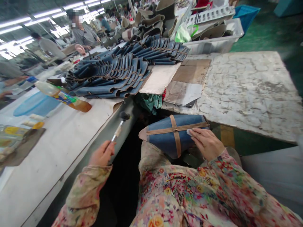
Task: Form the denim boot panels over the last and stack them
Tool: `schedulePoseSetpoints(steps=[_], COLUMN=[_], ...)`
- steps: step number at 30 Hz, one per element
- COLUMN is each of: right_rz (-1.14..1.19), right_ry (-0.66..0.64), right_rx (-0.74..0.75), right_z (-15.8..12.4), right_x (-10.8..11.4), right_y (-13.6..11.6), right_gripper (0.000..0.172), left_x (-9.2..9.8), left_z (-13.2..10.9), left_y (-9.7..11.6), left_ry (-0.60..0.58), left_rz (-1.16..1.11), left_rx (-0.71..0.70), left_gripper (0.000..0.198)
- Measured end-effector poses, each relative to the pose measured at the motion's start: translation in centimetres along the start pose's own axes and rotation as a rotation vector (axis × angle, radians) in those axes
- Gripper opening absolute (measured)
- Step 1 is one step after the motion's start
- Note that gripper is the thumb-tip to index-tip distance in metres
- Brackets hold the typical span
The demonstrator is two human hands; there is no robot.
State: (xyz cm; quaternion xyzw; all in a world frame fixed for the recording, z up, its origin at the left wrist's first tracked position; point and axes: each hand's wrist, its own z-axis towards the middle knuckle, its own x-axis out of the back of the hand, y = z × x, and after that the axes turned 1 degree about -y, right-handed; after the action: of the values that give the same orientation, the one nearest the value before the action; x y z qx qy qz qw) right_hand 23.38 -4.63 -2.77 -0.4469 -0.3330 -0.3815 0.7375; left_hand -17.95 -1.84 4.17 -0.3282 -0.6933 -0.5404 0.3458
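Gripping a black-headed tool (118, 130) in the left hand (103, 153), off to the side, and pinching a small white wad (189, 131) in the right hand (208, 144), right by the long brown strip (161, 129) on the blue piece (163, 138) lying over the lap (152, 156). Probably wiping or pressing along there, can't tell which. Guessing at the next move: needs a steady lap and light touch before bringing that tool anywhere near.
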Motion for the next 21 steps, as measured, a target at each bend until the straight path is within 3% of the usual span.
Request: schedulePoseSetpoints(steps=[3,6,9,15,19,21], right_rz=[0.002,0.007,0.018,0.029,0.018,0.016], right_ry=[0.006,0.003,0.012,0.091,0.093,0.101], right_rx=[-0.003,0.001,0.008,0.017,0.013,0.006], right_z=[0.0,-0.3,-0.5,-0.8,-1.2,-1.4], right_x=[-0.1,0.1,0.2,-0.1,0.1,0.3], right_y=[-0.1,-0.2,-0.2,0.0,-0.1,-0.3], right_gripper=[0.031,0.031,0.031,0.030,0.030,0.030], left_x=[-4.1,-5.7,-6.4,-8.3,-7.9,-7.8], left_z=[-2.6,-3.6,-3.3,-2.1,-3.0,-3.2], left_y=[5.0,8.6,10.1,10.1,10.7,10.8], left_ry=[-0.295,-0.440,-0.414,-0.418,-0.360,-0.394], left_rz=[-0.214,-0.363,-0.442,-0.080,-0.142,-0.102], left_rx=[-0.041,-0.089,-0.143,-0.301,-0.314,-0.319], left_gripper=[0.046,0.047,0.045,0.035,0.038,0.036])
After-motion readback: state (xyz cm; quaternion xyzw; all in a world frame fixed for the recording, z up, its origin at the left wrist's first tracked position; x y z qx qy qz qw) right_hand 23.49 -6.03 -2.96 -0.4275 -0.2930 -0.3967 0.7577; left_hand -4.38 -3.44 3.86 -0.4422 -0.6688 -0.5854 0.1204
